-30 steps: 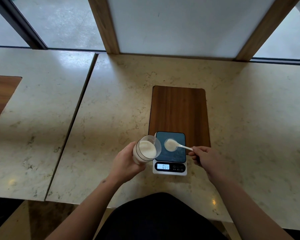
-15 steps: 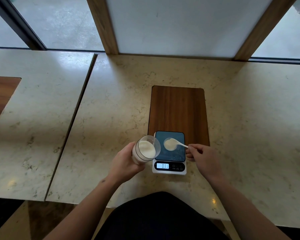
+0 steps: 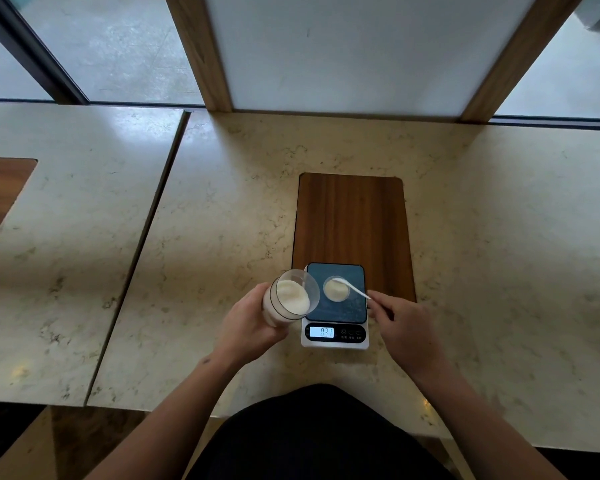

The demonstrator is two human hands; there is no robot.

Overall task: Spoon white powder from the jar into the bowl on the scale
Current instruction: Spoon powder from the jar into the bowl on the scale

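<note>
My left hand (image 3: 248, 325) grips a clear jar (image 3: 290, 299) of white powder, tilted with its open mouth toward the scale. The small digital scale (image 3: 335, 304) has a dark platform and a lit display (image 3: 321, 332) reading 0.31. A small clear bowl (image 3: 336, 289) with white powder sits on the platform. My right hand (image 3: 404, 329) pinches the handle of a white spoon (image 3: 352, 288), whose tip rests over the bowl's far rim.
The scale stands at the near end of a dark wooden board (image 3: 353, 233) set in a pale marble counter (image 3: 499, 258). A seam (image 3: 146, 244) splits the counter at left. Windows and wooden posts line the far edge.
The spoon's bowl has shifted from over the small bowl's middle toward its far rim, and my right hand has edged slightly. The jar and the reading stay the same.
</note>
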